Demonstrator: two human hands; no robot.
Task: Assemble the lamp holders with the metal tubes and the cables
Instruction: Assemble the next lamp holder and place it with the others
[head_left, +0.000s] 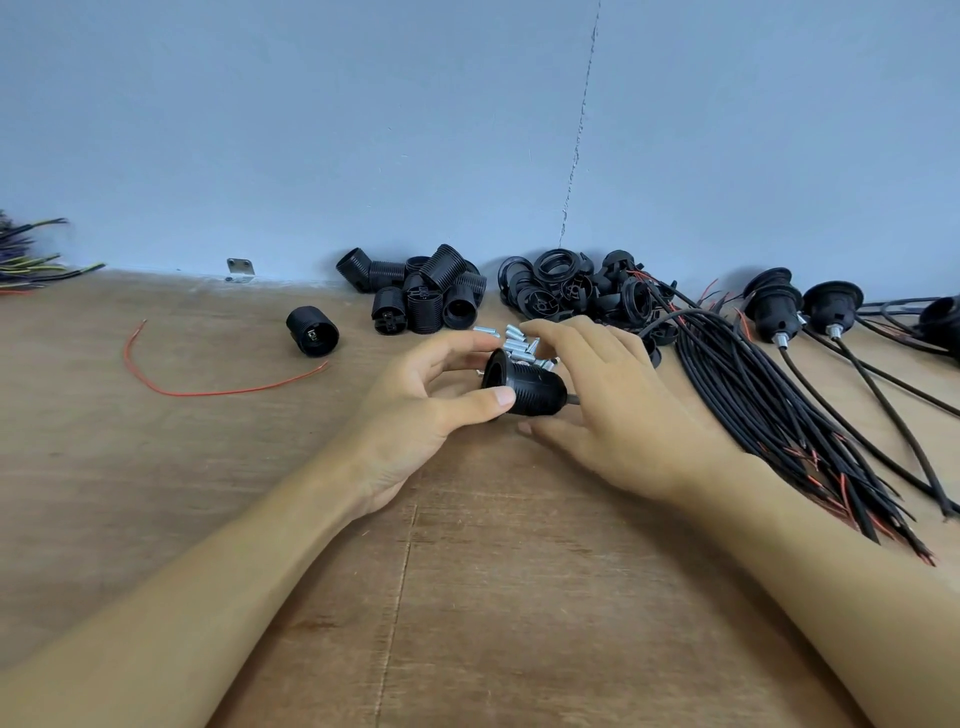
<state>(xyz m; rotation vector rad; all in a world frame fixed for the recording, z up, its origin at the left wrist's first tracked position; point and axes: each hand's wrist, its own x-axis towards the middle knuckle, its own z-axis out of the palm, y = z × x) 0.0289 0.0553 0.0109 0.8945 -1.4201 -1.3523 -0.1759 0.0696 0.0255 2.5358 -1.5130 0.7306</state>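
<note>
1. Lamp holder (524, 387): black, lying on its side above the wooden table (467, 597); wide open mouth turned to the left, narrow end to the right, where a short dark stub is seen.
2. Left hand (415, 410): curled round the lamp holder's wide end; thumb pressed on the near side, fingers arched over the far side.
3. Right hand (608, 410): fingers loosely spread at the narrow end, forefinger stretched above, thumb below; nothing is seen to be pinched (contact with the holder cannot be told).
4. Metal tubes (519, 343): small silvery pieces, heaped just behind the two hands.
5. Cable bundle (753, 410): black, with bared red ends at the near side; laid beside the right hand.
6. Threaded bodies (421, 296): black, heaped against the blue wall (363, 130).
7. Rings and caps (571, 286): black, heaped to the right of the threaded bodies.
8. Single body (312, 331): on its side, set apart to the left of the heap.
9. Assembled holders (774, 306): ranged at the far right, each with a cable attached.
10. Red wire (208, 391): loose, curved, left of the hands.
11. Metal bracket (240, 270): fixed where table and wall meet.
12. Mixed wires (26, 260): bundled at the left edge.
</note>
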